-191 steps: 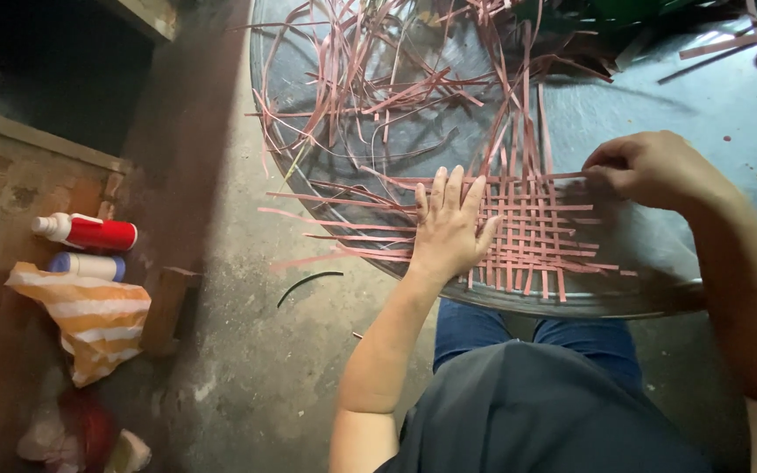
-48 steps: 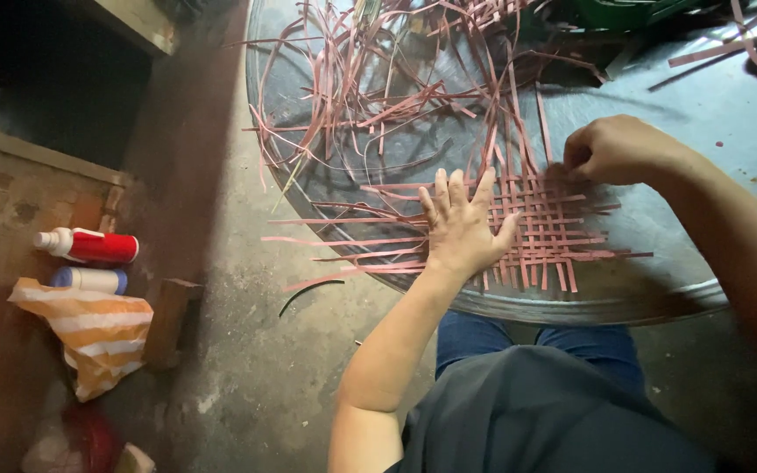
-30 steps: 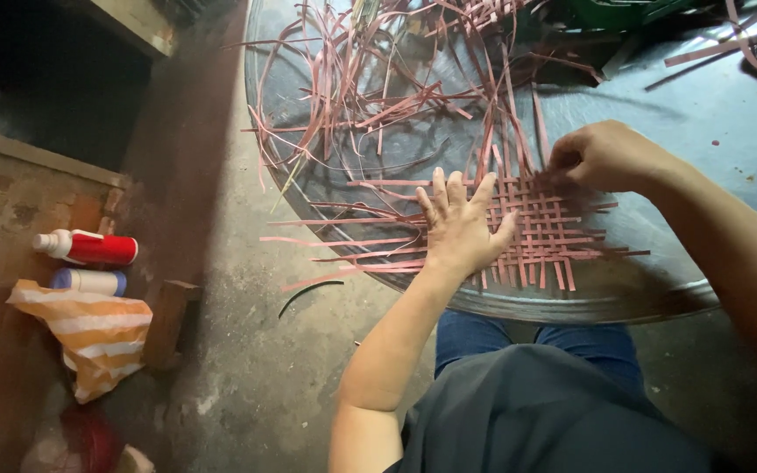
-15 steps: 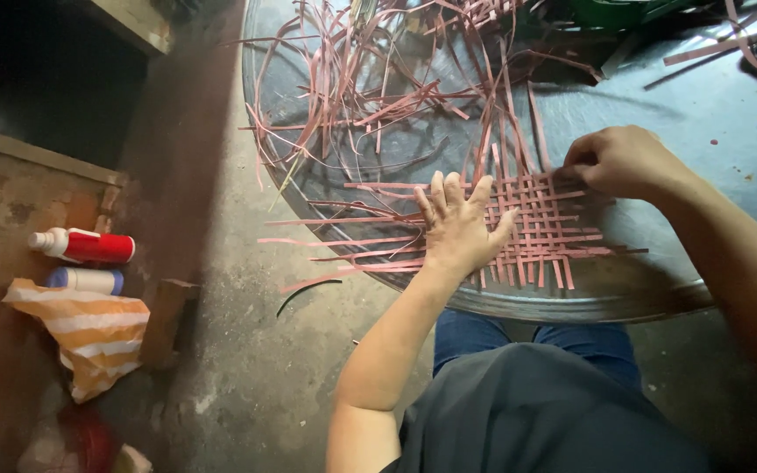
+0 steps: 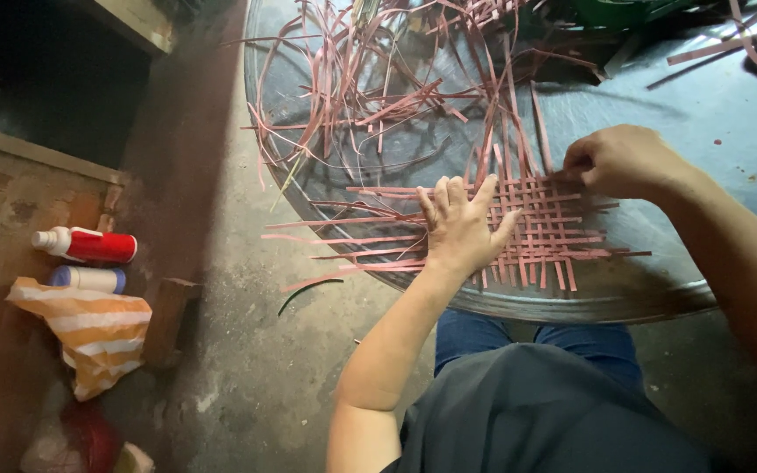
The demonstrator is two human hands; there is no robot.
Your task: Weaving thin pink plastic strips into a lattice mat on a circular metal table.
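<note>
My right hand's fingers (image 5: pixel 578 163) were curled tight together, pinching the end of one pink strip (image 5: pixel 547 187) at the far right corner of the woven mat (image 5: pixel 541 229); the thumb itself was tucked out of sight, so I could not tell exactly how it bore on the strip. That strip ran crosswise, its long axis lying left to right toward my other hand, so any pull on it would go along that line. My left hand (image 5: pixel 461 229) lay flat on the mat's left part, fingers spread and pointing away from me, palm pressing the weave down. The right hand (image 5: pixel 621 161) was plainly the nearer one to the strip's free end; the left only touched its far stretch. The mat rested near the front rim of a round metal tray (image 5: pixel 571 302) over my knees. Beyond it, loose pink strips (image 5: pixel 378 96) lay tangled across the tray's far half. Well apart on the left stood a red bottle (image 5: pixel 87 244).
</note>
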